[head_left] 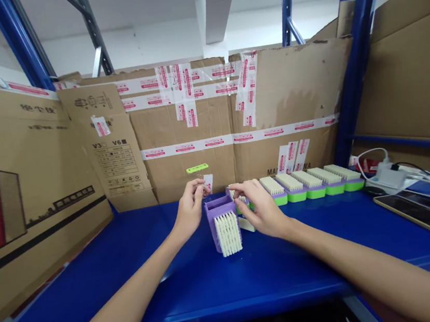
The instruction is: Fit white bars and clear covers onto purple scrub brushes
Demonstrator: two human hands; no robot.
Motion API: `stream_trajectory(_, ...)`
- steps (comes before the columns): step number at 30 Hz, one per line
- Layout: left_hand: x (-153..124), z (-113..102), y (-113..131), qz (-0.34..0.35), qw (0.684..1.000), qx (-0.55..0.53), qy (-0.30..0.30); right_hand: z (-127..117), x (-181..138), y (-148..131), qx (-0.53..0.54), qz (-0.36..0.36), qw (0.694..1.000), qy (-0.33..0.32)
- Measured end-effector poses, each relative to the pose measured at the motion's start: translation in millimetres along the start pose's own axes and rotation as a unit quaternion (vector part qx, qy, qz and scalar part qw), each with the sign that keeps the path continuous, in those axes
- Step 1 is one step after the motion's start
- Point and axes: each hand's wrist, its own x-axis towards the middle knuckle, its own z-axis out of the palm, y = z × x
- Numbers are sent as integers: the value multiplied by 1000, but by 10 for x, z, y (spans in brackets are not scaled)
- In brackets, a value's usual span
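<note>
The purple brush (225, 227) stands near the middle of the desk (111, 247), open end up, bristles facing the front edge. Left hand (191, 205): at its upper left, thumb and forefinger close together; grip contents cannot be told. Right hand (260, 206): at its upper right, fingers bent; grip state likewise unclear. Green-based brushes (312, 184) line the rear edge toward the right corner.

The purple brush (221, 210) is faced with cream bristles (228, 233). To the right of the purple brush, the row of brushes (294, 187) is banded in cream, purple and bright green. Beneath the purple brush, the table (199, 288) is coloured blue. Behind it, brown cardboard (214, 122) is crossed by white tape (208, 143) patterned with red print. To its left, the brown box (40, 146) is printed with a red block and a black stripe.
</note>
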Motion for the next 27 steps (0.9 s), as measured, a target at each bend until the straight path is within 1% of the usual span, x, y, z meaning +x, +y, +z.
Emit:
stream_trajectory(2, -35, 17, 77, 15, 1000, -13, 10, -2, -2, -46, -2, -13, 1000, 6)
stream_trajectory(6, -77, 27, 208, 61, 997, -32, 47, -7, -12, -70, -11, -33, 999, 1)
stream_trajectory(9, -104, 42, 263, 102, 992, -28, 68, -6, -18, -57, -18, -44, 999, -12)
stream_trajectory(12, -138, 69, 293, 130, 988, -32, 73, 1, -22, -47, -20, -51, 998, -29)
stream_trajectory(16, -173, 98, 299, 142, 987, -38, 65, 12, -29, -48, -14, -53, 997, -51)
stream_trajectory(19, -179, 93, 272, 160, 984, -4, 73, 15, -33, -50, -10, -53, 997, -63)
stream_trajectory(23, -170, 75, 235, 167, 979, 38, 114, 16, -35, -44, -7, -56, 996, -66)
stream_trajectory(27, -140, 79, 259, 171, 972, -12, 158, 16, -35, -44, -10, -56, 996, -68)
